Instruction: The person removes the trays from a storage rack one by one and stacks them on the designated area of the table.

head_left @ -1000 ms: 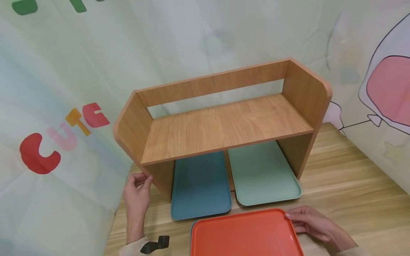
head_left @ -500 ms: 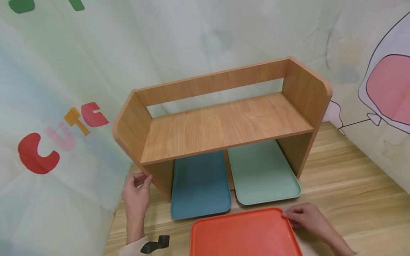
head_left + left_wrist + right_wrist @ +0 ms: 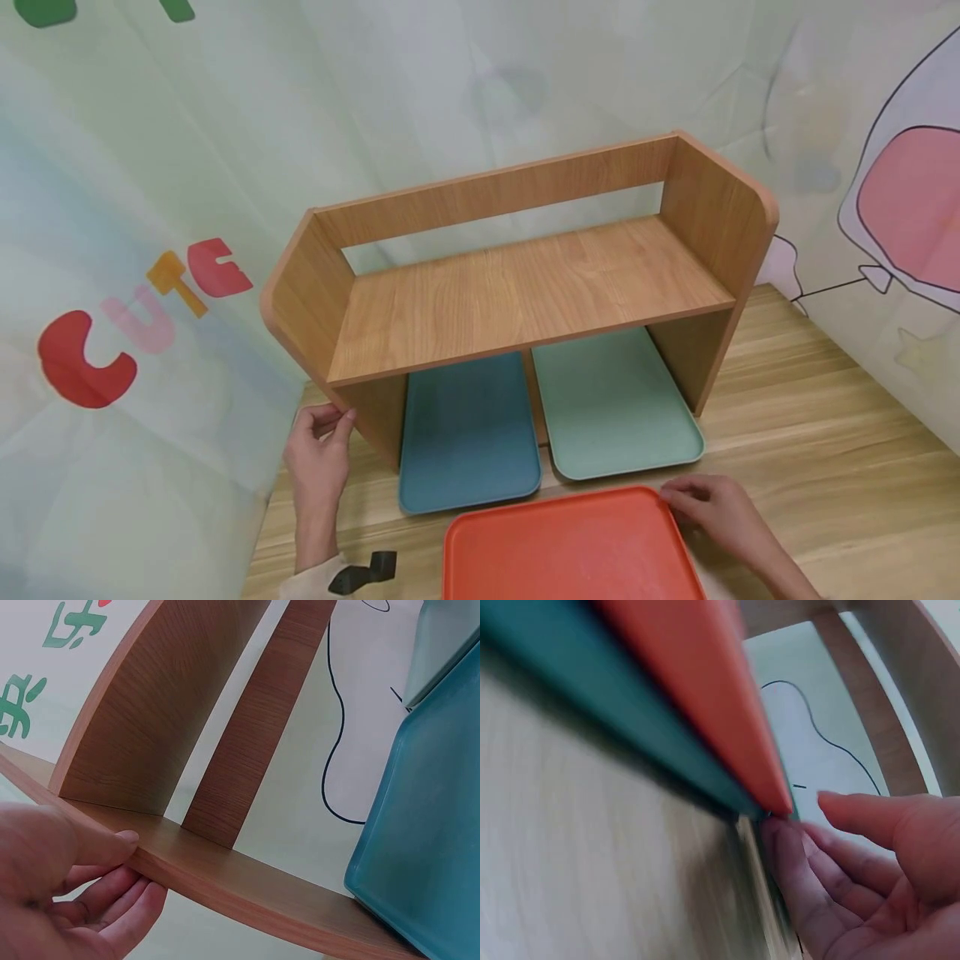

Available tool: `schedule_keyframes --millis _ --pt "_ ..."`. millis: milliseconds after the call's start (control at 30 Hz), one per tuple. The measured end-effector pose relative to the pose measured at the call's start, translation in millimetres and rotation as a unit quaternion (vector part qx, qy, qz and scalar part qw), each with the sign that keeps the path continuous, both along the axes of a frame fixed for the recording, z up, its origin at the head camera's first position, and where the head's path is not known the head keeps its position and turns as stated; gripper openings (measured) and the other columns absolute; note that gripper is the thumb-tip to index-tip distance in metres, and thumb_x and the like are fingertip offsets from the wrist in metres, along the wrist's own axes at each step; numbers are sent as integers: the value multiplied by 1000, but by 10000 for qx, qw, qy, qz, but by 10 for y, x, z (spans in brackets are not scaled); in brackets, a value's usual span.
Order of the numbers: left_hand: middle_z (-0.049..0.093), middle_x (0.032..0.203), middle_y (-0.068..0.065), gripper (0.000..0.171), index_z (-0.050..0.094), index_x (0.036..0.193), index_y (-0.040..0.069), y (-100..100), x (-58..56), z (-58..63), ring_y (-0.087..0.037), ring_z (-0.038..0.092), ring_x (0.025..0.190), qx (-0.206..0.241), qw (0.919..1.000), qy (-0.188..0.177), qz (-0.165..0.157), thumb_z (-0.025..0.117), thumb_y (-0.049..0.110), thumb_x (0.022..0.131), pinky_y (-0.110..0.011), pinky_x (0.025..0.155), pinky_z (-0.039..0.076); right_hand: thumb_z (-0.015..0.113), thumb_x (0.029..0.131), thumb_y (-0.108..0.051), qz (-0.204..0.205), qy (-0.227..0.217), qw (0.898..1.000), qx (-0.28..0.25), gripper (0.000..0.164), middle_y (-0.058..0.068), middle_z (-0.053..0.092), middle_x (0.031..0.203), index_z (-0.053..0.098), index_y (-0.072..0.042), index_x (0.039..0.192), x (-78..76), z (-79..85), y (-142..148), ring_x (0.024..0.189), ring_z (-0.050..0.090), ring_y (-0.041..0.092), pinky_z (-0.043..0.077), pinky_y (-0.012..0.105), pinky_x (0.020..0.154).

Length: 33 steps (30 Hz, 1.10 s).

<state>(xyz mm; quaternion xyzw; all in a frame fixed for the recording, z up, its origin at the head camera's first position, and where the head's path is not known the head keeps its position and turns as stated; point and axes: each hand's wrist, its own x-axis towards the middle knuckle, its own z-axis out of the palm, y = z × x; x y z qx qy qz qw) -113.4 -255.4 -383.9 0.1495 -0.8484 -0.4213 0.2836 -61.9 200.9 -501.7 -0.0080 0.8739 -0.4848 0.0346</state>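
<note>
The left hand (image 3: 318,458) pinches the wooden shelf (image 3: 495,304), and the right hand (image 3: 723,510) touches the red tray (image 3: 573,550).
The right fingers are at the tray's far right corner; I can't tell if they pinch it. The red tray is in front of the shelf, on top of a blue-green tray (image 3: 622,705). Under the shelf, a blue tray (image 3: 472,437) and a pale green tray (image 3: 622,408) sit side by side, poking out.

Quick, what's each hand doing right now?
Left hand: closed, pinching the side edge of the wooden shelf.
Right hand: looks open, fingers at the red tray's corner, thumb apart.
</note>
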Motion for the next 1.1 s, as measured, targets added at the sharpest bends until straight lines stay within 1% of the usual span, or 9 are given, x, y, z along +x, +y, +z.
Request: schedule_keyframes --millis 100,200,300,500,600,633,733,900,1100 --pt "65 101 -17 18 59 103 -2 1 -4 -1 -14 62 89 -18 10000 -9 12 65 7 89 2 67 42 67 89 -28 -182 -525 9961 -688 32 5 73 98 69 -2 108 2 6 34 79 62 -2 52 18 69" --pt "64 100 -17 17 59 102 -3 2 -3 -1 -21 63 91 11 10000 -4 1 65 7 89 2 67 42 57 96 -23 98 -978 9719 -2138 47 7 71 108 52 14 124 5 -20 97 94 65 0 53 18 82" --pt "64 100 -18 17 59 102 -3 1 -2 1 -20 64 90 33 10000 32 -8 65 6 89 1 67 43 45 102 -17 439 -1394 9165 -3723 47 6 69 115 39 19 132 16 -52 161 106 63 6 51 21 93" --pt "65 100 -18 17 59 101 -3 -7 1 11 10 52 79 61 10000 51 -56 65 6 89 1 67 43 38 103 -9 528 -2053 7681 -6042 28 8 67 116 65 -6 112 30 -85 214 112 62 16 46 28 103" --pt "65 100 -17 17 59 102 -4 -5 0 7 14 49 77 80 9999 52 -80 65 6 89 1 67 42 34 104 -8 546 -2164 7188 -6584 33 12 66 117 66 -5 110 25 -104 201 113 62 19 43 28 105" --pt "65 99 -17 17 59 102 -4 -5 0 5 15 49 77 79 9999 43 -75 65 6 89 1 67 42 33 104 -7 527 -2192 7085 -6688 34 13 65 117 66 -3 109 21 -112 191 113 62 20 43 28 105" --pt "65 100 -16 18 59 102 -3 -1 0 2 11 52 79 84 9999 8 -57 65 7 89 1 67 42 35 103 -7 194 -2252 7033 -6740 31 14 65 113 65 -2 106 1 -119 152 111 63 21 43 27 106" --pt "65 101 -17 18 58 103 -3 2 -7 9 -12 60 89 113 9999 -50 -53 64 7 90 2 67 41 41 102 -8 -437 -2285 7256 -6476 23 13 65 109 64 -5 101 -45 -124 93 106 65 20 44 27 104" --pt "64 101 -14 18 58 104 -3 -4 -8 9 -20 61 94 99 9999 -132 -8 63 8 90 2 67 41 39 102 -7 -293 -2037 7298 -6520 23 15 66 105 62 -3 100 -91 -150 55 105 66 21 46 27 101"
